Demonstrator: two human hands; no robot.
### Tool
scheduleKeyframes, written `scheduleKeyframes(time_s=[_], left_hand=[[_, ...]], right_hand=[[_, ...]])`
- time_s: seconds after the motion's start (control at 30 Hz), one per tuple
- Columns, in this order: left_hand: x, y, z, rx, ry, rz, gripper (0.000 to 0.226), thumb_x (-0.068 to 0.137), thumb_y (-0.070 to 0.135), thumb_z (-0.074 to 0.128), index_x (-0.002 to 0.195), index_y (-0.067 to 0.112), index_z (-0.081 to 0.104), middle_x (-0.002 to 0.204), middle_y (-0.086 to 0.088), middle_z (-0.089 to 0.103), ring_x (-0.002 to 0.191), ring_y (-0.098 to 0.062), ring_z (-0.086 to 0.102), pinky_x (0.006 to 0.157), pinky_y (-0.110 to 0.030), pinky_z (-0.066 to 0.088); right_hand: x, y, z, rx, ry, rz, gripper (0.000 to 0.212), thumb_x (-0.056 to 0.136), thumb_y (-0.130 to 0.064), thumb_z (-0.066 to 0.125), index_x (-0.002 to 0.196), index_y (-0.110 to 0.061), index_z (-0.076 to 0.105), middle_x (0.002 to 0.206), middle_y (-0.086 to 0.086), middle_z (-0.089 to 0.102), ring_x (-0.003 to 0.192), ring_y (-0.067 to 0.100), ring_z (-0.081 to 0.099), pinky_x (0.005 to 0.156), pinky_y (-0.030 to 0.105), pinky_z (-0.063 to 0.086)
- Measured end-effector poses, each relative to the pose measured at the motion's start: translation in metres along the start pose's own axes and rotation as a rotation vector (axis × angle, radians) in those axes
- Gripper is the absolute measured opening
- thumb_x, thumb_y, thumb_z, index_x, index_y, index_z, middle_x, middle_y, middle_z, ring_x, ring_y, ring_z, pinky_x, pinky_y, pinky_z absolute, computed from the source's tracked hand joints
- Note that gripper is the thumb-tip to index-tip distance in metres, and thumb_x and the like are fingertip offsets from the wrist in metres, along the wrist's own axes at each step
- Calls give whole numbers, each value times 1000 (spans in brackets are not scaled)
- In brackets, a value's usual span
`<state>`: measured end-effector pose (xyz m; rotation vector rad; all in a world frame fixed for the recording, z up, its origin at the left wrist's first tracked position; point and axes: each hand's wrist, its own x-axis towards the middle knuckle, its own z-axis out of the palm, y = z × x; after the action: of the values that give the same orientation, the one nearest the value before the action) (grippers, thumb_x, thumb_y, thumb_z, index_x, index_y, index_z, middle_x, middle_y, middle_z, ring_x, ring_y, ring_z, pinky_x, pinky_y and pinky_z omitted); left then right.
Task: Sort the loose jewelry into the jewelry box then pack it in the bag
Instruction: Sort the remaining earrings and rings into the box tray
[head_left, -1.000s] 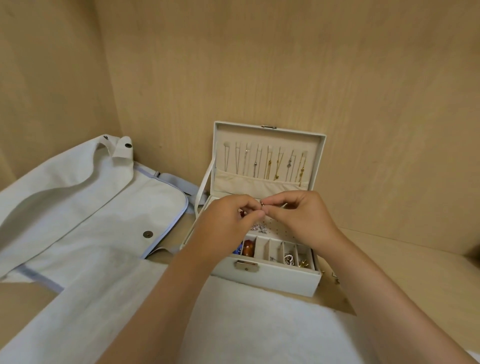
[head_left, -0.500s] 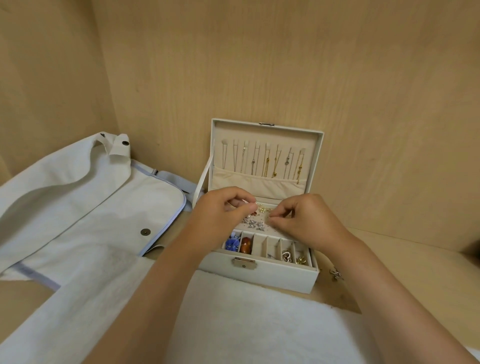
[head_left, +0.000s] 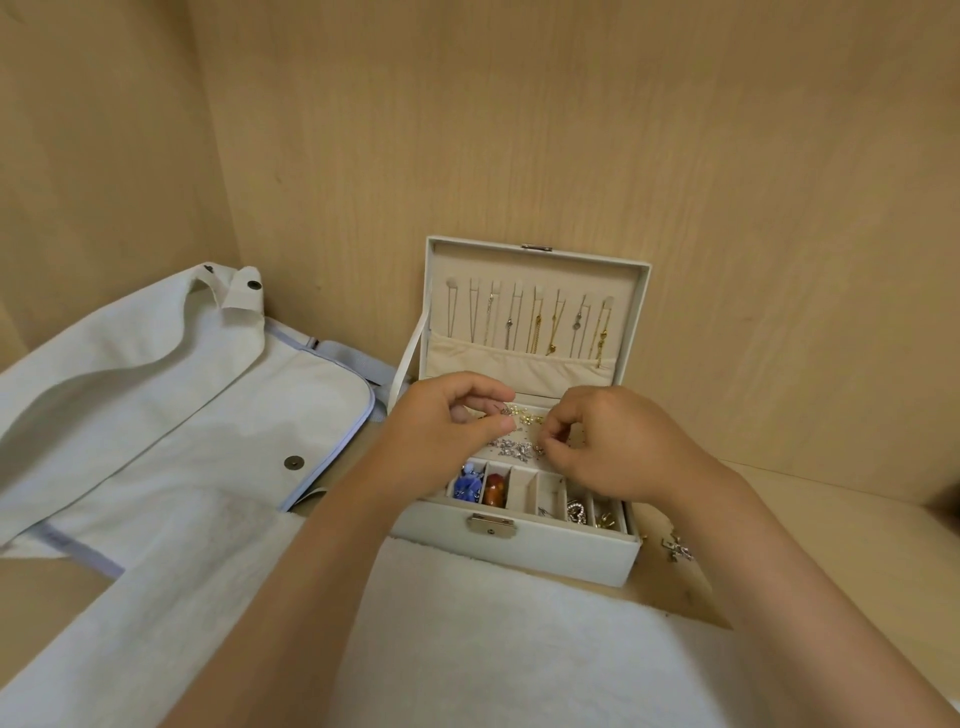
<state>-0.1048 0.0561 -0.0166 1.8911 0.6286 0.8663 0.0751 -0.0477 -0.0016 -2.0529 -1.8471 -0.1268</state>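
Note:
The white jewelry box (head_left: 519, 553) stands open in the middle, and its raised lid (head_left: 535, 312) holds several hanging necklaces. Front compartments hold a blue piece (head_left: 467, 487), an amber stone (head_left: 493, 491) and silver and gold items. Both hands hover over the perforated earring panel (head_left: 524, 434). My left hand (head_left: 441, 436) is curled, thumb and forefinger pinched on a tiny silver piece that barely shows. My right hand (head_left: 618, 447) pinches a small earring at the panel beside a cluster of silver studs (head_left: 514, 449). The pale bag (head_left: 182, 410) lies flat to the left.
A white towel (head_left: 493, 639) covers the surface in front of the box. A few loose jewelry pieces (head_left: 675, 548) lie on the wooden shelf right of the box. Wooden walls close in behind and on the left.
My hands, joined on one small piece above the box a second ago, have separated and dropped toward the earring panel. The box and bag have not moved.

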Motion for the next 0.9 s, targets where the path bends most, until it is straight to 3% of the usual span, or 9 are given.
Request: scheduleKeyframes(time_s=[0.13, 0.3, 0.5, 0.63, 0.73, 0.83, 0.9], left_hand=[[0, 3, 1, -80, -20, 17, 25, 78, 8, 80, 98, 21, 72, 90, 5, 73, 73, -7, 64, 77, -27, 60], [-2, 7, 5, -173, -27, 13, 18, 78, 8, 80, 92, 15, 73, 81, 3, 74, 79, -10, 69, 74, -20, 56], [-2, 9, 5, -173, -15, 16, 11, 81, 14, 78, 91, 18, 75, 82, 1, 75, 81, -12, 71, 77, -23, 56], [-4, 10, 2, -146, -59, -15, 13, 93, 19, 64, 100, 23, 74, 78, 6, 73, 76, -7, 66, 74, -19, 53], [-3, 10, 5, -168, -58, -41, 14, 92, 14, 65, 101, 21, 73, 83, 0, 75, 74, -11, 65, 77, -23, 54], [-2, 10, 6, -132, -28, -36, 12, 92, 16, 65, 101, 19, 74, 83, 1, 75, 72, -8, 65, 76, -23, 55], [-1, 13, 5, -106, -15, -16, 13, 94, 18, 64, 101, 19, 74, 83, 4, 76, 71, -5, 65, 74, -20, 56]], right_hand=[[3, -1, -3, 404, 100, 5, 24, 85, -14, 73, 100, -33, 72, 95, -14, 68, 59, -1, 52, 62, 18, 45], [3, -14, -7, 671, 134, -46, 28, 76, -9, 84, 96, -27, 74, 92, -7, 70, 56, 10, 49, 58, 25, 48], [2, -14, -9, 733, 160, -67, 22, 75, -13, 85, 91, -25, 76, 88, -6, 73, 56, 16, 50, 55, 28, 47], [3, -12, -9, 748, 180, -50, 22, 74, -14, 86, 90, -26, 77, 87, -7, 74, 56, 20, 50, 55, 28, 47], [3, -11, -7, 749, 200, -56, 20, 75, -16, 86, 91, -23, 79, 86, -7, 75, 55, 31, 50, 57, 34, 50], [4, -10, -4, 760, 232, -61, 16, 78, -19, 84, 93, -21, 80, 85, -6, 76, 66, 40, 61, 64, 44, 55], [5, -10, -2, 764, 271, -83, 14, 79, -19, 83, 93, -19, 81, 86, -5, 76, 73, 32, 66, 68, 46, 56]])
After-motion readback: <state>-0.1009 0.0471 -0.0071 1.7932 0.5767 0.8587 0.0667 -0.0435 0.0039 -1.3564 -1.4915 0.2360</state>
